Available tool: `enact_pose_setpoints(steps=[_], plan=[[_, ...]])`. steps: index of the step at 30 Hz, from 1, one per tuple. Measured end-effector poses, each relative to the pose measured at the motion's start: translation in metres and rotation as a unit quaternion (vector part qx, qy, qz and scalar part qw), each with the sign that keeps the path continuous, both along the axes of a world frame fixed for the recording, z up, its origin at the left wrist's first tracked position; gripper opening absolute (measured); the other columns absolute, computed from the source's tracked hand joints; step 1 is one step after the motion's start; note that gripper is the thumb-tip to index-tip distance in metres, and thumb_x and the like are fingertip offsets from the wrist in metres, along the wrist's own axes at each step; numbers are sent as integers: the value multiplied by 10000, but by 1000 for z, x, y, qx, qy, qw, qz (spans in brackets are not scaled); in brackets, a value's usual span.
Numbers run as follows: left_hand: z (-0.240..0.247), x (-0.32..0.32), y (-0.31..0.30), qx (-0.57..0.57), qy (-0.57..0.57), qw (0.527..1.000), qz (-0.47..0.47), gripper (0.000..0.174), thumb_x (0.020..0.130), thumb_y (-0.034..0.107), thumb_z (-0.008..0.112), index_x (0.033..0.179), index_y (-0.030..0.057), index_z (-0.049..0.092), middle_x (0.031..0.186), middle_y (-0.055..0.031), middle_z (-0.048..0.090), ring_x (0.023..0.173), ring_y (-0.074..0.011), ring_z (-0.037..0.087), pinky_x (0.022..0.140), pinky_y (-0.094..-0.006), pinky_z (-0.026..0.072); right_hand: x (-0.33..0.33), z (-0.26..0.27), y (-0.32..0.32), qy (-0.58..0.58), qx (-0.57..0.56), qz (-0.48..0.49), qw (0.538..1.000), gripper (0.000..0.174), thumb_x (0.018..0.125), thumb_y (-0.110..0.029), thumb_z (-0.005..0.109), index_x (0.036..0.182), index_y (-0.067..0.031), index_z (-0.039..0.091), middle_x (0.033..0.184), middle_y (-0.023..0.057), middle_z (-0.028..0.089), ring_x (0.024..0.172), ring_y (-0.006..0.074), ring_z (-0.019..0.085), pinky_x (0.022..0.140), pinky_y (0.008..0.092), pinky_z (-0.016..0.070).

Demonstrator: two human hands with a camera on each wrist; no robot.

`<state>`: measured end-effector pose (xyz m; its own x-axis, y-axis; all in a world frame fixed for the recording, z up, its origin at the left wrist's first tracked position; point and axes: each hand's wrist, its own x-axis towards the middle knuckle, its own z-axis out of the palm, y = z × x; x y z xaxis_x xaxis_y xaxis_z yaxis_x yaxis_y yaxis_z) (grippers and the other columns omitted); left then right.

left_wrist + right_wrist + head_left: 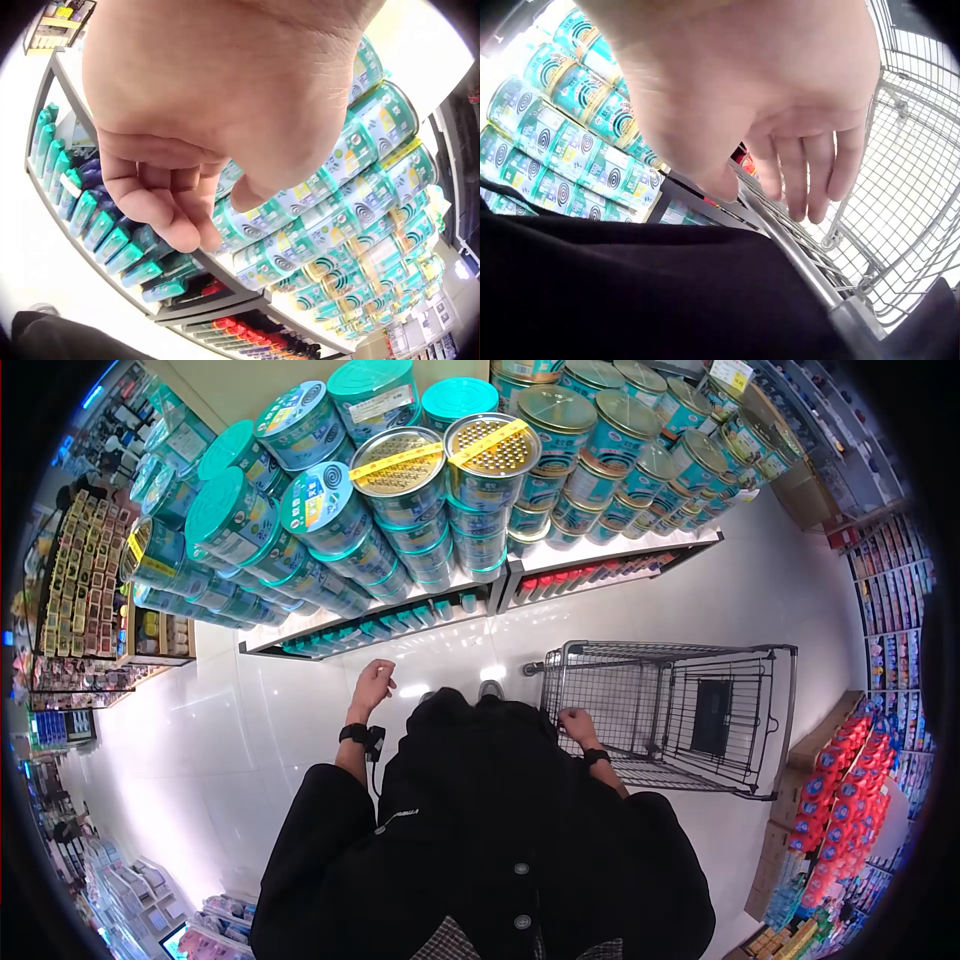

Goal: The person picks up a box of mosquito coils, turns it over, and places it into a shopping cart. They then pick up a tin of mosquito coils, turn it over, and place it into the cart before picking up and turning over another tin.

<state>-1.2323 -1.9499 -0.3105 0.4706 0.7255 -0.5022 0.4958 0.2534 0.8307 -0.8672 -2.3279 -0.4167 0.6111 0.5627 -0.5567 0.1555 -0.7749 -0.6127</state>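
My left hand [375, 683] is held out over the floor in front of the stacked cans, its fingers loosely bent with nothing between them. In the left wrist view those fingers [161, 199] overlap the can display. At my right side, my right hand [577, 726] hangs by the near end of a metal shopping cart [640, 705]. Seen from the right wrist, its relaxed fingers [802, 169] point down over the cart's top rail [795, 259], and no object is in the palm. The cart's wire basket [907, 172] lies beyond the fingers.
Tall stacks of teal cans [400, 510] stand on a low display shelf [460, 622] ahead, with teal and red packages in its lower front. Red packages [850, 790] are piled at the right. A stand of small goods [85, 580] is at the far left. Glossy floor [450, 660] lies between.
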Motion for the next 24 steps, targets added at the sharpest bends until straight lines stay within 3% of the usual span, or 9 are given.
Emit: enact_pose_setpoints(steps=[3, 4, 8, 11, 15, 17, 19, 20, 24], plan=[[23, -7, 17, 24, -56, 998, -15, 266, 990, 231, 546, 1146, 29, 619, 752, -83, 666, 623, -135, 622, 556, -270, 510, -20, 6, 17, -100, -36, 8, 994, 402, 834, -387, 617, 885, -16, 765, 817, 187, 728, 820, 319, 719, 794, 403, 546], [37, -10, 19, 28, -63, 998, -13, 264, 990, 224, 549, 1161, 33, 611, 741, -77, 659, 623, -129, 612, 582, -270, 510, -29, 9, 21, -138, -55, 3, 989, 420, 831, -403, 608, 849, -11, 759, 790, 207, 715, 830, 372, 706, 793, 435, 545], [70, -38, 33, 68, -90, 993, -37, 250, 987, 201, 554, 1170, 41, 611, 756, -71, 660, 659, -128, 619, 626, -279, 513, -52, 7, 31, -177, -105, -15, 979, 455, 832, -429, 602, 814, 5, 737, 844, 259, 700, 870, 431, 680, 816, 484, 534], [76, -66, 47, 90, -144, 985, -28, 243, 969, 167, 581, 1175, 41, 611, 807, -74, 668, 703, -131, 632, 638, -277, 513, -72, 20, 45, -162, -187, -13, 969, 549, 818, -458, 619, 1028, 37, 728, 1023, 277, 702, 986, 431, 677, 895, 475, 534], [110, -91, 71, 244, -164, 956, 9, 256, 933, 124, 625, 1164, 16, 608, 825, -52, 647, 776, -130, 628, 648, -268, 511, -104, 37, 60, -184, -206, -31, 961, 579, 792, -486, 632, 984, 53, 720, 1017, 297, 691, 995, 451, 666, 903, 497, 523], [145, -94, 83, 339, -132, 931, 45, 270, 908, 101, 651, 1157, 7, 607, 860, -54, 637, 818, -128, 622, 644, -265, 507, -115, 32, 60, -184, -198, -39, 962, 646, 780, -513, 638, 1024, 82, 699, 1043, 320, 676, 1018, 463, 653, 919, 502, 511], [174, -92, 96, 419, -179, 884, 109, 297, 863, 80, 696, 1140, 14, 611, 936, -76, 625, 866, -150, 612, 669, -281, 498, -127, 32, 60, -180, -187, -50, 965, 678, 781, -517, 635, 1052, 102, 686, 1054, 333, 667, 1039, 466, 644, 932, 498, 504], [182, -91, 110, 471, -184, 855, 113, 335, 829, 77, 730, 1136, 28, 606, 1058, -113, 603, 928, -198, 603, 721, -304, 485, -134, 33, 60, -177, -178, -47, 967, 674, 782, -509, 640, 1056, 105, 684, 1058, 335, 665, 1048, 466, 640, 937, 497, 500], [234, -83, 144, 609, -152, 751, 204, 553, 775, 174, 815, 1230, 35, 533, 1209, -134, 535, 1118, -283, 511, 825, -361, 460, -144, 13, 51, -195, -113, -45, 973, 626, 788, -481, 662, 1029, 96, 688, 1038, 321, 678, 1043, 457, 648, 926, 485, 504]])
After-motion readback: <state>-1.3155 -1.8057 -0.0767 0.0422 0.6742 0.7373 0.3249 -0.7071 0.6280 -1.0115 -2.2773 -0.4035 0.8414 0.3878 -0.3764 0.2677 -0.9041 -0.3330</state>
